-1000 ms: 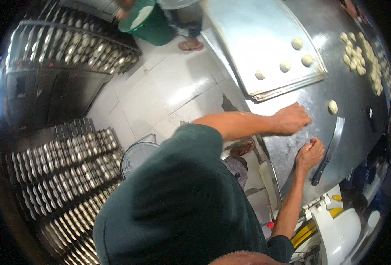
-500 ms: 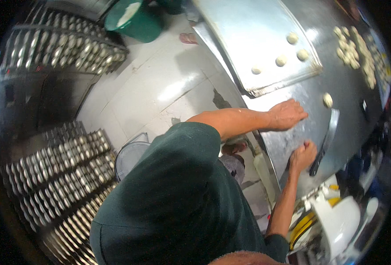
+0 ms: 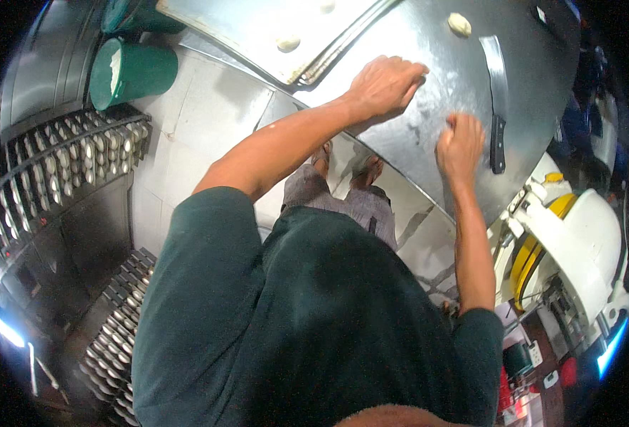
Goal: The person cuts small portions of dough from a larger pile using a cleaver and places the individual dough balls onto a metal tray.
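My left hand [image 3: 389, 85] is palm down on the steel table [image 3: 535, 92], fingers curled under; whatever may be beneath them is hidden. Closer to me and to the right, my right hand [image 3: 462, 146] is closed in a loose fist over the tabletop, its inside also out of sight. A pale dough ball [image 3: 459, 25] lies beyond both hands. To the right of my right hand rests a long knife [image 3: 496, 75] with a black handle. Beyond my left hand is a metal baking tray [image 3: 236, 35], with dough pieces [image 3: 288, 43] on it.
A green bucket [image 3: 147, 70] with white contents stands on the floor at the far left. Racks of rounded pale pieces [image 3: 90, 156] line the left side. A white machine with yellow rings [image 3: 602, 228] stands at the right, beside the table edge. A small dark object [image 3: 540, 14] lies at the table's far right.
The view has swung, so the table, tray and knife sit higher and further left in the picture. Both hands stay over the same part of the table, still closed.
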Demonstrator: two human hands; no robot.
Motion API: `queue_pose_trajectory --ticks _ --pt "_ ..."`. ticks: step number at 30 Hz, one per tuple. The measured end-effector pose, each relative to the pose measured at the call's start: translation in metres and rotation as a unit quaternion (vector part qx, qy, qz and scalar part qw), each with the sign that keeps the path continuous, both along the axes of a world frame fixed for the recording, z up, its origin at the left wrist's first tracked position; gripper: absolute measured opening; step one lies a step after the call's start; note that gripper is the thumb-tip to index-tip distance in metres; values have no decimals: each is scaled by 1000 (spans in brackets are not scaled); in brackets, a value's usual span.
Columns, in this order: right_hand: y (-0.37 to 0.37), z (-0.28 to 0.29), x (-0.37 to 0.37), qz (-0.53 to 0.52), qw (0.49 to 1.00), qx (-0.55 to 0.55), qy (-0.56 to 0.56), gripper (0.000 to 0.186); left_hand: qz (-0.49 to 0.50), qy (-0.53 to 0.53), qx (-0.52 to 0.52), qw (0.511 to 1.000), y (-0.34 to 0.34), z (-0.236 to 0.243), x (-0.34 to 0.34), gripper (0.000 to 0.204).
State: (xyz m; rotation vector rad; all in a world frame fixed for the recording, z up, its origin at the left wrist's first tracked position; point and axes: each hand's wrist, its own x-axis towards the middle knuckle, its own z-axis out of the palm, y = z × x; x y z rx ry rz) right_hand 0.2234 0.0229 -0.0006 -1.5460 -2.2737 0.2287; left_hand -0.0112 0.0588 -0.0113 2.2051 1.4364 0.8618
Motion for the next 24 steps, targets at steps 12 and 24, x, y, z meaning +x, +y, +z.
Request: queue_pose_trajectory --ticks 12,24 --pt "-62 4 44 114 992 -22 40 14 47 -18 -110 993 -48 -8 -23 39" --pt "9 -4 -17 10 996 1 84 13 20 11 -41 999 -11 -2 31 29"
